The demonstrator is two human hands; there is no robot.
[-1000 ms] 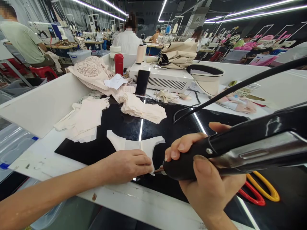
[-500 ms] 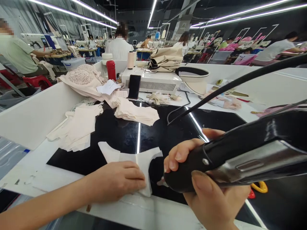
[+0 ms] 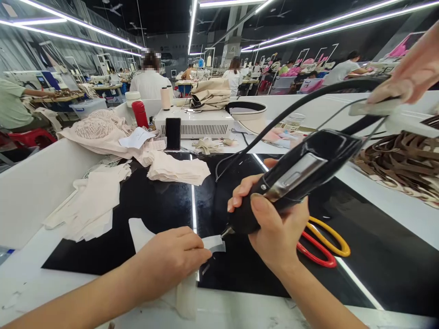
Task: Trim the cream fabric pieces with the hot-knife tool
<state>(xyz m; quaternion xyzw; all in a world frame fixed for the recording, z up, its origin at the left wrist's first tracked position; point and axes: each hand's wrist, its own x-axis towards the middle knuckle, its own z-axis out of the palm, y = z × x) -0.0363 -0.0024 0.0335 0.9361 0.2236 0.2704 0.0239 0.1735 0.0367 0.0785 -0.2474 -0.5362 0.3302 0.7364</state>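
My right hand (image 3: pixel 270 219) is wrapped round a black corded handheld tool (image 3: pixel 295 171) with a silver lever along its side. The tool's thin metal tip (image 3: pixel 227 231) touches or nearly touches the right end of a white fabric piece (image 3: pixel 139 230). Over the middle of that piece lies my left hand (image 3: pixel 174 256), its fingers pressed together and closed on the cloth; the thumb is hidden. Part of the fabric hangs past the front edge of the black mat (image 3: pixel 240 265). Red-and-yellow-handled scissors (image 3: pixel 329 237) lie right of my right wrist, their blades hidden behind it.
Pale fabric stacks (image 3: pixel 92 201) lie left on the mat, with another stack (image 3: pixel 178 168) behind. A phone (image 3: pixel 173 133) leans on a white box (image 3: pixel 195 124). At right, another person's hand (image 3: pixel 394 89) holds something pale above brown straps (image 3: pixel 408 160). The tool's cable (image 3: pixel 308 98) arches overhead.
My right hand and the tool have tilted, bringing the tip to the fabric's edge. The fabric has turned under my left hand. Another person's hand and brown straps have appeared at right.
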